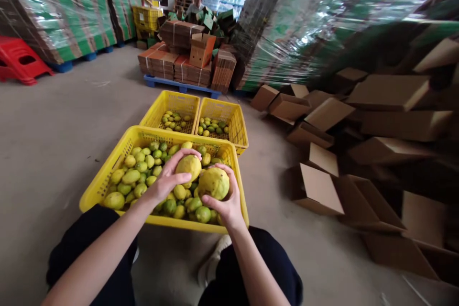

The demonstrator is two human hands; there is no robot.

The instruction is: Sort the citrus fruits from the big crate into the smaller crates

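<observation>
My left hand [171, 175] is closed around a yellow lemon [189, 167], thumb in front and fingers over its top. Close beside it, my right hand [229, 201] grips a second, larger-looking lemon [214, 183] with dark specks on its skin. Both lemons are held over a large yellow crate [103, 172] full of yellow and green lemons [131, 176]. Beyond its far edge stand two more yellow crates, a left one [152, 114] and a right one [240, 126]. Each has a smaller number of lemons on its bottom.
Open cardboard boxes [319, 191] lie heaped on the right. Bundled flat cartons [193, 71] sit on a blue pallet [182, 87] ahead. Plastic-wrapped stacks [82, 5] rise at left and right. A red stool [25, 60] stands far left. A person [195, 5] is in the background.
</observation>
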